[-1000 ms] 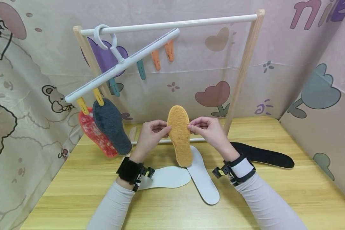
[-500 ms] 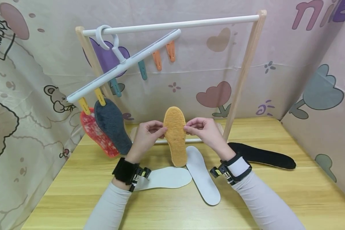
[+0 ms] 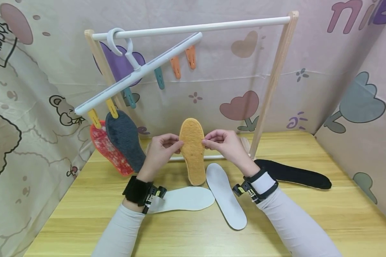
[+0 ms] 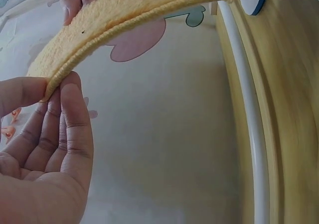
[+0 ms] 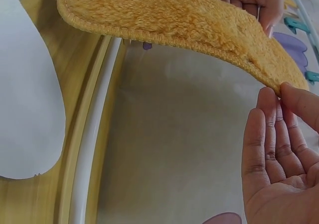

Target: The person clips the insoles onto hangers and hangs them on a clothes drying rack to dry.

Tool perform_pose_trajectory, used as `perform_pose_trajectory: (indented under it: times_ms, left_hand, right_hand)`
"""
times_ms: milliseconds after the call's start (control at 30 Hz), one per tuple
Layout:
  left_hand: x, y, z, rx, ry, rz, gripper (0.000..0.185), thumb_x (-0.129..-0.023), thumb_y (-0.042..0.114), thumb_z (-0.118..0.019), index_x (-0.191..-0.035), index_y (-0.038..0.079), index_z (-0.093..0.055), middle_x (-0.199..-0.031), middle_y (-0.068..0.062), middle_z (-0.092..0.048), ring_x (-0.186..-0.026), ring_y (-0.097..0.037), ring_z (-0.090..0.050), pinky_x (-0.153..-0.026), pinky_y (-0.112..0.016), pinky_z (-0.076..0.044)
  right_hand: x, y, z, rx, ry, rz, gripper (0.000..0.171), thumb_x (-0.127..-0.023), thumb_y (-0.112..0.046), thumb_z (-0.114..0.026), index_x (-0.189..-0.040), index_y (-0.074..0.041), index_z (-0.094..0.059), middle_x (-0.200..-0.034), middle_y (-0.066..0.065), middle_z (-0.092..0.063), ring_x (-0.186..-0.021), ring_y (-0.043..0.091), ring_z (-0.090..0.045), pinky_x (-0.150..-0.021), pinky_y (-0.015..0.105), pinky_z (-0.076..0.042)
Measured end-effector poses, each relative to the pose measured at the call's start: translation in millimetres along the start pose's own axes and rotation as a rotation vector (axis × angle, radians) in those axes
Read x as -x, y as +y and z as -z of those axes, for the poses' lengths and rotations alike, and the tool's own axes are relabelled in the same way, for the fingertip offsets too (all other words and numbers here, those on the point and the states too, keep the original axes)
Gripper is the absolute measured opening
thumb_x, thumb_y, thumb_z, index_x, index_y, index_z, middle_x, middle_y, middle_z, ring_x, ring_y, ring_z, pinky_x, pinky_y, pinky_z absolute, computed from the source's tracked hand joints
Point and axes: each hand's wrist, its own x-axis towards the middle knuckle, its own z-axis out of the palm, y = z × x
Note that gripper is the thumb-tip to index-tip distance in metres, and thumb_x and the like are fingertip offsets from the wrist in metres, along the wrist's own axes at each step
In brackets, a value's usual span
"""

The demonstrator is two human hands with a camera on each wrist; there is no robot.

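Observation:
An orange-yellow fuzzy insole (image 3: 193, 153) is held upright above the table, its stitched edge visible in the right wrist view. My left hand (image 3: 161, 151) pinches its left edge between thumb and fingers. On the opposite edge, my right hand (image 3: 226, 146) pinches it the same way. Behind and to the left, a white hanger (image 3: 138, 73) hangs tilted from the rack. Yellow clips (image 3: 112, 108) on its low end hold a red patterned insole (image 3: 110, 150) and a dark grey insole (image 3: 125, 139). Teal clips (image 3: 159, 77) and orange clips (image 3: 191, 57) hang farther along it with nothing in them.
Two white insoles lie on the wooden table (image 3: 193, 239): one sideways (image 3: 186, 199), one slanted (image 3: 226, 196). A black insole (image 3: 296, 175) lies at the right. The rack's white top bar (image 3: 212, 26) and wooden post (image 3: 273, 82) stand behind the hands.
Both hands have shifted a little to the left with the orange-yellow insole, which no longer overlaps the slanted white insole in the head view. The hanger and its insoles look unchanged.

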Motion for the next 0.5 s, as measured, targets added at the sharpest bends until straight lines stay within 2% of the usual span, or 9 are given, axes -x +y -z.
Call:
perform_pose_trajectory:
  times_ms: [233,500]
  left_hand:
    - [1.9,-1.0,6.2,0.021,0.001,0.008,0.016,-0.102,0.014,-0.076,-0.109,0.000,-0.076,-0.096,-0.013,-0.076,-0.078,-0.013,-0.072,-0.078,-0.028,-0.065]
    - [3.3,-3.1,14.9,0.020,0.005,0.008,0.018,-0.102,0.014,-0.076,-0.109,-0.002,-0.076,-0.099,-0.019,-0.076,-0.078,-0.012,-0.071,-0.076,-0.025,-0.064]
  right_hand:
    - [-4,-1,-5,0.010,-0.015,0.007,0.017,-0.097,-0.017,-0.082,-0.104,-0.002,-0.079,-0.092,0.011,-0.082,-0.077,0.010,-0.076,-0.073,0.023,-0.062]
    - [-9,-3,-12,0.004,-0.040,0.027,0.017,-0.097,-0.017,-0.082,-0.104,-0.002,-0.079,-0.093,0.013,-0.081,-0.077,0.013,-0.075,-0.073,0.024,-0.062]
